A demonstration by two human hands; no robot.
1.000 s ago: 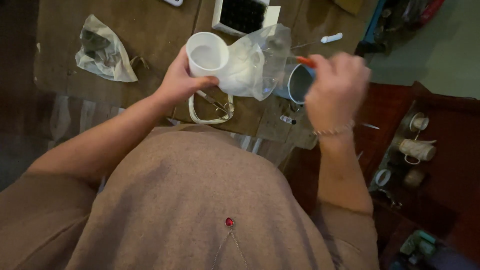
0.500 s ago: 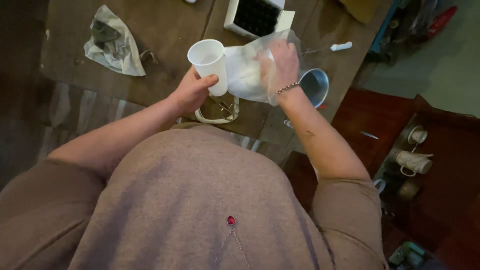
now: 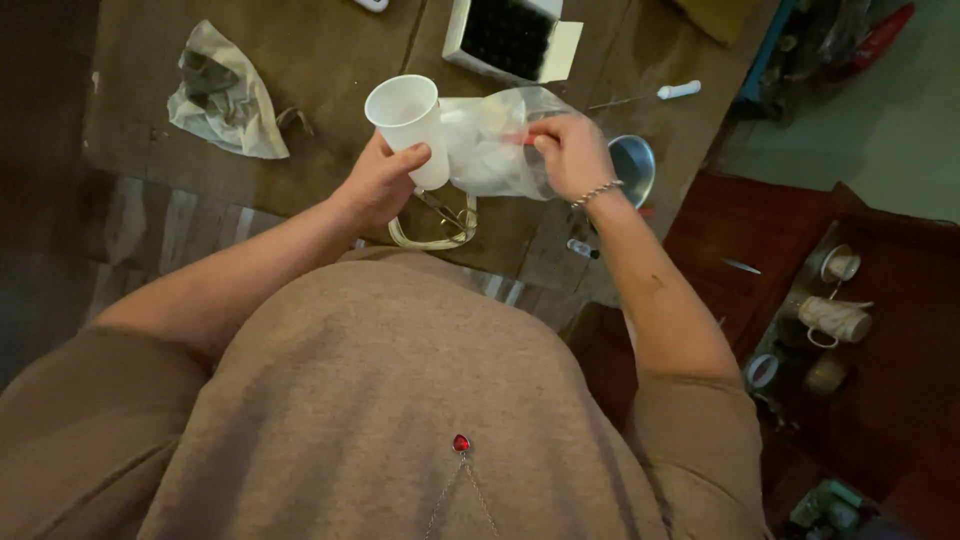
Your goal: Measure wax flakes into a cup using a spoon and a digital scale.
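Head view: left hand [image 3: 385, 180] wrapped around white cup [image 3: 408, 120], right hand [image 3: 572, 152] pinching clear plastic bag [image 3: 490, 150].

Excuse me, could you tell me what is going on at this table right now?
A person stands over a wooden table. The left hand holds a white paper cup upright. The right hand grips a clear plastic bag with white contents right beside the cup. A metal bowl sits behind the right hand, and a crumpled bag lies to the left.
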